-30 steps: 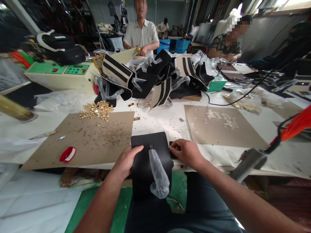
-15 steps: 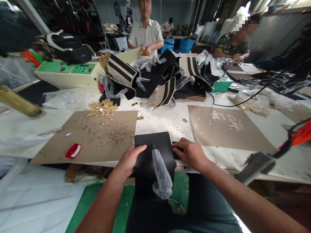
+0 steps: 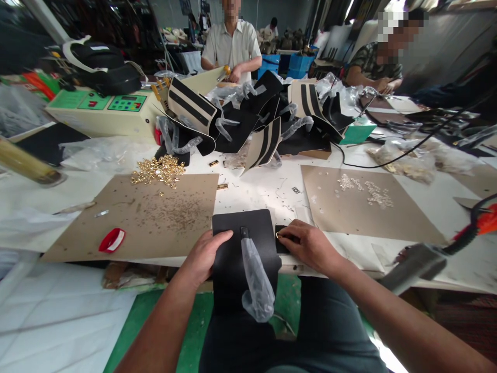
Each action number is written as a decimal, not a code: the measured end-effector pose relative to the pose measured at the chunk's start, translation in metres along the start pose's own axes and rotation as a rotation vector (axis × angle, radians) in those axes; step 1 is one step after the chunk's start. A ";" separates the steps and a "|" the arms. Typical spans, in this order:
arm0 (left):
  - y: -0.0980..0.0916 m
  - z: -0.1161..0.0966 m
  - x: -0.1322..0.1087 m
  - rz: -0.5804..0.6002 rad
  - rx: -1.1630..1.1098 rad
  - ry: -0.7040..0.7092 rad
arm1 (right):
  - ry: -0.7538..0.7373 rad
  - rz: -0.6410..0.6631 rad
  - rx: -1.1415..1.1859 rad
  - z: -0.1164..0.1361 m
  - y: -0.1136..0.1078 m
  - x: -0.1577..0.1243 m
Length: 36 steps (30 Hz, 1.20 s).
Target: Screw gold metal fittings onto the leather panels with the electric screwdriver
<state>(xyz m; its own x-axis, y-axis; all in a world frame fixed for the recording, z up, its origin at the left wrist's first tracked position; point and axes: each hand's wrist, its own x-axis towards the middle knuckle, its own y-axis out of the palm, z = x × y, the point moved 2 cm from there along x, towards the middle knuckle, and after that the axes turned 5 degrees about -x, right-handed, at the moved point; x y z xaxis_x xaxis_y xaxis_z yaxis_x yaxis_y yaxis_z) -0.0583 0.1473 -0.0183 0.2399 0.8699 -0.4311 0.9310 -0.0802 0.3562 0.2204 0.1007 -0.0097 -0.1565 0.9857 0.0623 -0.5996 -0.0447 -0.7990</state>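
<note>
A black leather-like panel hangs over the table's front edge toward my lap. On it is a short black strap wrapped in clear plastic. My left hand grips the panel's left edge, thumb on top and fingers hidden beneath. Just right of the panel, my right hand pinches a small gold metal piece between thumb and forefinger, over a small black pad. The exact kind of the gold piece is too small to make out.
A brown sheet at left bears a heap of gold fittings and a red ring. Another brown sheet at right holds small clear pieces. Similar black panels are piled behind. Two people sit opposite.
The gold piece now shows at my right fingertips, which have shifted slightly right from the panel's edge. My left hand keeps its hold on the panel. The view has tilted slightly.
</note>
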 end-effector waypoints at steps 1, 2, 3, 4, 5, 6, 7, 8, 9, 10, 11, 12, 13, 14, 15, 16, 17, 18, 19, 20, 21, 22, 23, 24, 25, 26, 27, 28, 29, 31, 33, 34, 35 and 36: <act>0.000 0.000 0.000 0.000 -0.002 -0.001 | 0.003 -0.003 -0.016 0.000 0.001 0.000; 0.000 0.000 0.000 0.002 -0.005 -0.003 | 0.012 -0.006 -0.039 0.000 0.002 0.001; 0.000 0.000 0.000 0.005 -0.007 -0.007 | 0.025 -0.008 -0.067 0.001 0.003 0.001; -0.001 0.001 0.000 0.006 -0.009 -0.009 | 0.040 -0.009 -0.098 0.001 0.004 0.001; -0.001 0.001 0.000 0.003 -0.011 -0.012 | 0.055 -0.010 -0.129 0.002 0.004 0.001; -0.001 0.001 0.000 -0.004 -0.010 -0.015 | 0.066 -0.010 -0.159 0.003 0.005 0.000; -0.001 0.002 0.000 -0.013 -0.009 -0.017 | 0.074 -0.009 -0.190 0.005 0.005 0.000; -0.001 0.002 0.000 -0.021 -0.008 -0.016 | 0.077 -0.006 -0.221 0.006 0.005 0.000; -0.001 0.002 0.000 -0.029 -0.007 -0.015 | 0.077 -0.001 -0.253 0.007 0.005 -0.001; 0.000 0.002 0.000 -0.032 -0.006 -0.014 | 0.073 0.005 -0.283 0.008 0.005 -0.001; 0.000 0.002 0.000 -0.030 -0.005 -0.014 | 0.065 0.011 -0.308 0.009 0.006 -0.002; 0.001 0.001 0.000 -0.028 -0.006 -0.013 | 0.054 0.014 -0.326 0.009 0.006 -0.002; 0.001 0.001 0.000 -0.026 -0.006 -0.012 | 0.043 0.011 -0.337 0.009 0.006 -0.003; 0.001 0.001 0.000 -0.023 -0.005 -0.011 | 0.030 0.001 -0.342 0.009 0.007 -0.003; 0.001 0.001 0.000 -0.021 -0.005 -0.010 | 0.019 -0.013 -0.342 0.007 0.007 -0.004; 0.001 0.001 0.000 -0.018 -0.004 -0.008 | 0.010 -0.025 -0.338 0.006 0.008 -0.004; 0.000 0.001 0.000 -0.015 -0.003 -0.006 | 0.004 -0.037 -0.329 0.005 0.008 -0.004; 0.000 0.002 0.000 -0.013 -0.003 -0.005 | -0.002 -0.043 -0.318 0.004 0.008 -0.004; 0.000 0.002 0.000 -0.010 -0.003 -0.006 | -0.006 -0.041 -0.304 0.003 0.008 -0.004; -0.001 0.002 0.000 -0.008 -0.004 -0.007 | -0.007 -0.032 -0.290 0.003 0.008 -0.003; -0.001 0.002 0.000 -0.007 -0.005 -0.007 | -0.004 -0.018 -0.281 0.004 0.007 -0.002; -0.001 0.002 0.001 -0.007 -0.007 -0.008 | 0.004 0.000 -0.280 0.005 0.006 -0.001; 0.000 0.002 0.000 -0.009 -0.009 -0.011 | 0.013 0.022 -0.284 0.007 0.005 0.001; 0.000 0.002 0.000 -0.012 -0.011 -0.014 | 0.023 0.044 -0.290 0.009 0.003 0.003; 0.001 0.001 0.000 -0.015 -0.013 -0.015 | 0.032 0.062 -0.292 0.010 0.002 0.004; 0.002 0.001 0.000 -0.018 -0.016 -0.015 | 0.038 0.073 -0.287 0.011 0.001 0.005; 0.002 0.000 -0.001 -0.020 -0.019 -0.015 | 0.039 0.076 -0.267 0.011 0.000 0.006; 0.003 0.000 -0.001 -0.022 -0.020 -0.014 | 0.033 0.072 -0.231 0.009 -0.001 0.007; 0.003 -0.001 -0.002 -0.022 -0.021 -0.012 | 0.022 0.064 -0.179 0.007 -0.002 0.006; 0.002 -0.001 -0.002 -0.019 -0.022 -0.008 | 0.017 0.024 -0.038 0.001 -0.005 0.002; 0.002 0.000 -0.004 -0.012 -0.028 0.002 | 0.057 -0.060 0.099 -0.005 -0.010 -0.006; 0.002 0.000 -0.006 -0.009 -0.034 0.006 | 0.088 -0.113 0.154 -0.007 -0.013 -0.011; 0.002 0.001 -0.008 -0.008 -0.040 0.010 | 0.114 -0.168 0.199 -0.006 -0.017 -0.017; 0.003 0.002 -0.011 -0.009 -0.045 0.014 | 0.126 -0.215 0.233 -0.003 -0.021 -0.023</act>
<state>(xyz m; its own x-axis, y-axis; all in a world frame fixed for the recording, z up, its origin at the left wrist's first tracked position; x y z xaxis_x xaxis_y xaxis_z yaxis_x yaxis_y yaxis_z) -0.0578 0.1363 -0.0140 0.2271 0.8772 -0.4231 0.9197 -0.0502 0.3895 0.2386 0.0790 0.0040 0.0821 0.9883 0.1287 -0.7737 0.1446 -0.6168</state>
